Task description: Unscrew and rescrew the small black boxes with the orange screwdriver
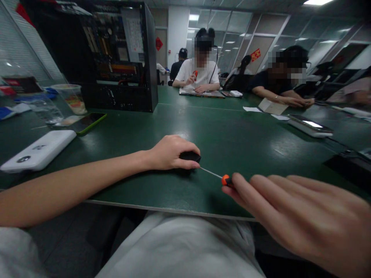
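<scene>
My left hand point(171, 153) rests on the green table point(226, 131) with its fingers curled round a small black object point(190, 156). My right hand point(298, 216) is close to the camera at the lower right, fingers pinched on a small screwdriver point(226, 180) with an orange and black handle. The screwdriver's thin metal shaft point(210, 172) runs up and left to the black object, its tip at the object's edge under my left fingers.
An open black computer case point(121, 58) stands at the back left. A white box point(39, 150), a green-edged phone point(88, 122) and a plastic cup point(71, 98) lie to the left. Other people sit at the far side; a tablet point(310, 127) lies right.
</scene>
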Demonstrator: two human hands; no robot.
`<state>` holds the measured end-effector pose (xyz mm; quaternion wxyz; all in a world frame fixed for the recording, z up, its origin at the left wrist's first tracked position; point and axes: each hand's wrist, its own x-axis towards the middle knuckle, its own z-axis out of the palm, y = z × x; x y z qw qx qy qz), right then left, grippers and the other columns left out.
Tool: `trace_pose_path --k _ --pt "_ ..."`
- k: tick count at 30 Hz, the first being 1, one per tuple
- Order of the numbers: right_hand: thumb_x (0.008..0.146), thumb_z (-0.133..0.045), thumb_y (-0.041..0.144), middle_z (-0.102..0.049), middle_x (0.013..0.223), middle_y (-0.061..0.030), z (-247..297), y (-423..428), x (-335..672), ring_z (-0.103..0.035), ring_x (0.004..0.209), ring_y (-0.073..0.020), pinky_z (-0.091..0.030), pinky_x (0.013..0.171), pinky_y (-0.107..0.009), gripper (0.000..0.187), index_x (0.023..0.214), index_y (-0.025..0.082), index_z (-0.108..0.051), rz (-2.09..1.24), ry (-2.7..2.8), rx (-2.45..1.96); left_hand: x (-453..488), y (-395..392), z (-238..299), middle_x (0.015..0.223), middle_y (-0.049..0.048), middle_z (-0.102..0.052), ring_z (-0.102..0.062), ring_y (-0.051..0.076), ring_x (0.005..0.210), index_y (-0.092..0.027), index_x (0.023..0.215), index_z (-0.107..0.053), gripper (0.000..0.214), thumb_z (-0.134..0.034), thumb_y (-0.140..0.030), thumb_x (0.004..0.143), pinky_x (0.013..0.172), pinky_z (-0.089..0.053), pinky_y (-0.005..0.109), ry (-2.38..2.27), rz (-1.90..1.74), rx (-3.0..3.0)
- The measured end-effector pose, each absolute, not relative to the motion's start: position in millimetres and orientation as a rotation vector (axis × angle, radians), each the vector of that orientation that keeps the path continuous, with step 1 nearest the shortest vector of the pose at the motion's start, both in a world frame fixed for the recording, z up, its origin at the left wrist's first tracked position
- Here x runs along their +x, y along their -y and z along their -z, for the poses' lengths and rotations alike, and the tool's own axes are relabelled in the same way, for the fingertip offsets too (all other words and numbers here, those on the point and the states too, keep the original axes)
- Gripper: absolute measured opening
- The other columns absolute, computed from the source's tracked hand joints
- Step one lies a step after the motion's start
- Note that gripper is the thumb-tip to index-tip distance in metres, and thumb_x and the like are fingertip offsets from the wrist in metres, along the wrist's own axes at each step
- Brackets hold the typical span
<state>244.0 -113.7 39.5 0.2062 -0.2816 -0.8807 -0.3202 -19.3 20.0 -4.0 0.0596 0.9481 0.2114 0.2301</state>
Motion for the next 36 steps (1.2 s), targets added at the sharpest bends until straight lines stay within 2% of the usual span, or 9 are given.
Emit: trace_pose_path --k 2,4,9,18,26,30,36 --pt "0.101 -0.050 0.019 -0.063 0.067 -0.0022 -23 116 239 -0.053 0.053 -0.0141 -0.028 0.053 -0.035 0.019 0.102 0.010 -0.066 1.048 2.477 -0.697 -19 -20 3 0.100 0.0040 -0.079 -0.072 0.020 0.085 -0.020 0.106 -0.072 0.038 -0.062 -0.055 0.094 0.080 -0.042 0.030 -0.634 -0.694 2.879" --pt "0.101 -0.050 0.019 -0.059 0.064 -0.0007 -8 114 236 -0.053 0.052 -0.0145 -0.029 0.053 -0.034 0.016 0.102 0.010 -0.063 1.066 2.467 -0.738 -19 -20 3 0.101 0.0045 -0.079 -0.072 0.020 0.086 -0.019 0.106 -0.072 0.040 -0.062 -0.056 0.093 0.080 -0.042 0.030 -0.637 -0.688 2.881" --pt "0.104 -0.046 0.024 -0.057 0.065 0.0024 12 105 238 -0.053 0.050 -0.0132 -0.033 0.053 -0.031 0.016 0.107 0.014 -0.058 0.922 2.418 -0.900 -20 -22 5 0.104 0.0053 -0.079 -0.071 0.020 0.087 -0.020 0.109 -0.071 0.047 -0.063 -0.062 0.091 0.081 -0.042 0.030 -0.637 -0.677 2.867" --pt "0.105 -0.037 0.030 -0.067 0.073 -0.0021 26 105 231 -0.064 0.054 -0.0137 -0.037 0.049 -0.029 0.027 0.116 0.012 -0.055 0.592 2.540 -0.957 -20 -22 6 0.100 0.0062 -0.078 -0.070 0.021 0.088 -0.018 0.109 -0.070 0.052 -0.059 -0.066 0.092 0.081 -0.043 0.030 -0.619 -0.767 2.806" --pt "0.103 -0.044 0.030 -0.073 0.085 -0.0005 4 95 252 -0.070 0.064 -0.0134 -0.044 0.053 -0.029 0.024 0.116 0.018 -0.059 0.386 2.643 -0.929 -21 -22 6 0.101 0.0060 -0.078 -0.070 0.022 0.091 -0.020 0.110 -0.070 0.048 -0.065 -0.063 0.089 0.083 -0.043 0.029 -0.662 -0.737 2.790" --pt "0.102 -0.045 0.030 -0.073 0.083 0.0019 -11 90 270 -0.068 0.061 -0.0120 -0.045 0.052 -0.027 0.023 0.115 0.020 -0.061 0.454 2.628 -0.928 -20 -22 6 0.102 0.0058 -0.078 -0.070 0.022 0.092 -0.020 0.110 -0.070 0.046 -0.067 -0.060 0.089 0.082 -0.043 0.029 -0.662 -0.732 2.786" --pt "0.103 -0.043 0.035 -0.076 0.089 -0.0014 -13 76 272 -0.070 0.063 -0.0149 -0.044 0.052 -0.029 0.030 0.112 0.018 -0.066 0.598 2.594 -0.966 -21 -23 7 0.102 0.0059 -0.078 -0.071 0.021 0.091 -0.019 0.109 -0.070 0.046 -0.067 -0.060 0.089 0.081 -0.042 0.029 -0.626 -0.746 2.791"
